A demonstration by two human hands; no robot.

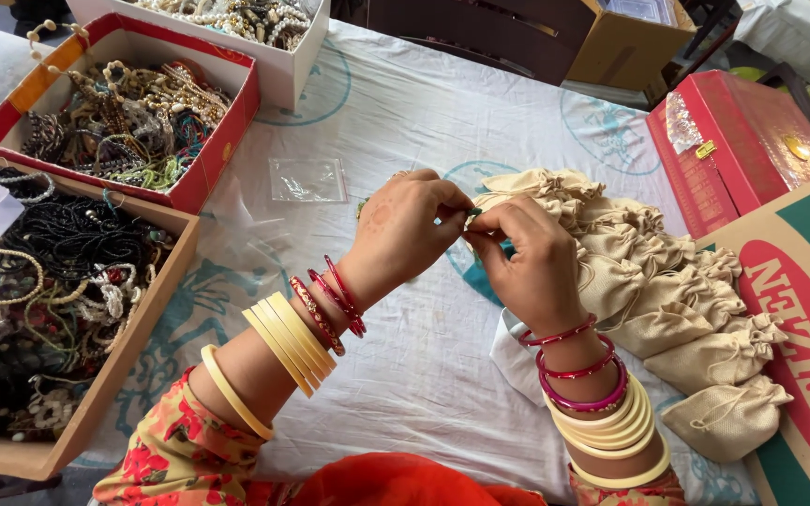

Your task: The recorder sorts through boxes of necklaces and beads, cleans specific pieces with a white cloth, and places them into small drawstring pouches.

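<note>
Both hands, left hand (403, 232) and right hand (527, 262), meet fingertip-to-fingertip, pinching a small dark item (472, 217)

Both hands meet at the centre of the frame, left hand (403, 234) touching right hand (527, 267), over the cloth-covered table (405, 375). Just right of them lies a heap of drawstring pouches (677, 300), running to the lower right. Three open boxes of beaded jewellery (58, 300) stand along the left edge and upper left. A small plastic bag (307, 179) lies behind the hands. Cardboard boxes (799, 309) fill the right edge.
</note>
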